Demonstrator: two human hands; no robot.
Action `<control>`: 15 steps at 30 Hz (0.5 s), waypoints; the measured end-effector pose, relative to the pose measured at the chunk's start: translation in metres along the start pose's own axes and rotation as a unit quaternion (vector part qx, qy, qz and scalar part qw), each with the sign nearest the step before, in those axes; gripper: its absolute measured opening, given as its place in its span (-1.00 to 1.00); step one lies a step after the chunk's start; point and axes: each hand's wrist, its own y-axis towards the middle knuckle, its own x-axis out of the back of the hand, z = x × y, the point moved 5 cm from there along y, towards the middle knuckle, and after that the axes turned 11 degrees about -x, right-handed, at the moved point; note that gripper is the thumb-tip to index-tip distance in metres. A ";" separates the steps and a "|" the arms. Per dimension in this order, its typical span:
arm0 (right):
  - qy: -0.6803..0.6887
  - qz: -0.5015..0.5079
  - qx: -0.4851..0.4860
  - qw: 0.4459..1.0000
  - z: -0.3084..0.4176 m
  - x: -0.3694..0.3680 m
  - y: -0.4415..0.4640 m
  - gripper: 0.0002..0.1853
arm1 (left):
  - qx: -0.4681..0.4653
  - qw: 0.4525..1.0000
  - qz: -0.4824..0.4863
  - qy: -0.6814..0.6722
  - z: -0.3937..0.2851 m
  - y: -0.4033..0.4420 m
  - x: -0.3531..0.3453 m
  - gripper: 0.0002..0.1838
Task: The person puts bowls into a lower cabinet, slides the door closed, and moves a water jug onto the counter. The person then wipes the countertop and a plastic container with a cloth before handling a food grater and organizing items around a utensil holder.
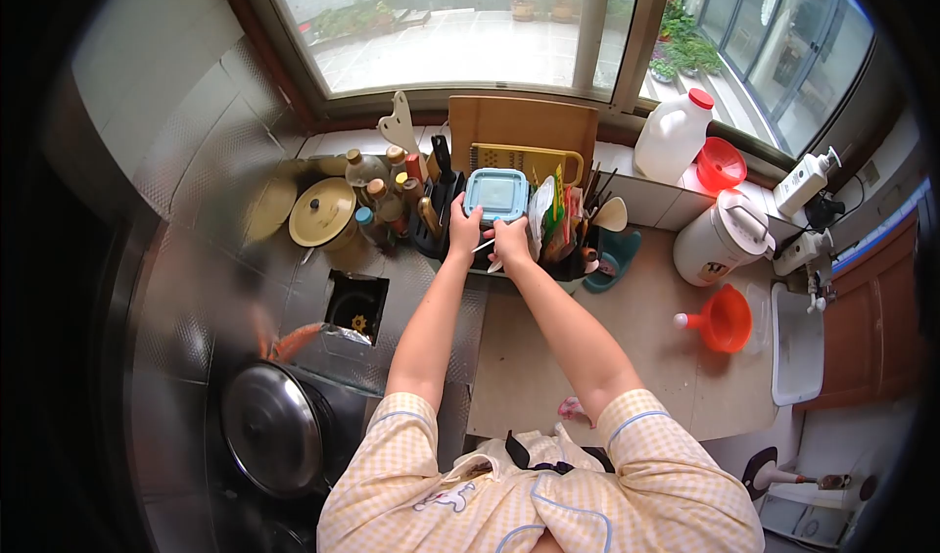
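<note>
Both arms reach forward to a small food container with a light blue lid (pixel 495 195) over the rack at the back of the counter. My left hand (pixel 464 228) grips its near left corner, fingers closed round the side. At the near right corner, my right hand (pixel 510 241) is closed on the same container. A thin white handle, perhaps a spoon (pixel 484 246), shows between the hands; which hand touches it I cannot tell. Left of the container stand a black-handled utensil (pixel 443 157) and bottles (pixel 386 201). Packets (pixel 555 210) and chopsticks (pixel 593 189) stand to its right.
A lidded pan (pixel 271 428) sits on the stove at left, with a yellow-lidded pot (pixel 323 210) behind. At right are a red funnel (pixel 726 318), a white lidded bucket (pixel 720 240) and a white jug (pixel 674 140). A cutting board (pixel 524 122) leans below the window.
</note>
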 end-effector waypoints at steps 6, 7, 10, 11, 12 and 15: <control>0.038 0.067 -0.096 0.992 -0.009 0.012 0.020 -0.78 | 0.018 1.000 0.000 -0.022 0.002 0.015 -0.011 -0.62; 0.038 0.082 -0.104 0.991 -0.010 0.016 0.020 -0.79 | 0.019 1.000 -0.003 -0.022 0.000 0.016 -0.011 -0.62; 0.052 0.061 -0.102 0.992 -0.019 0.032 0.031 -0.85 | -0.010 0.999 -0.011 0.048 -0.012 0.007 -0.014 -0.61; 0.073 0.039 -0.073 0.994 -0.018 0.036 0.029 -0.87 | -0.016 0.995 -0.017 0.096 -0.021 0.002 -0.016 -0.60; 0.087 0.050 -0.070 0.992 -0.022 0.040 0.030 -0.87 | -0.024 0.995 -0.028 0.096 -0.022 0.000 -0.018 -0.57; 0.092 0.049 -0.046 0.993 -0.034 0.043 0.028 -0.79 | -0.026 0.993 -0.028 0.108 -0.023 -0.005 -0.021 -0.55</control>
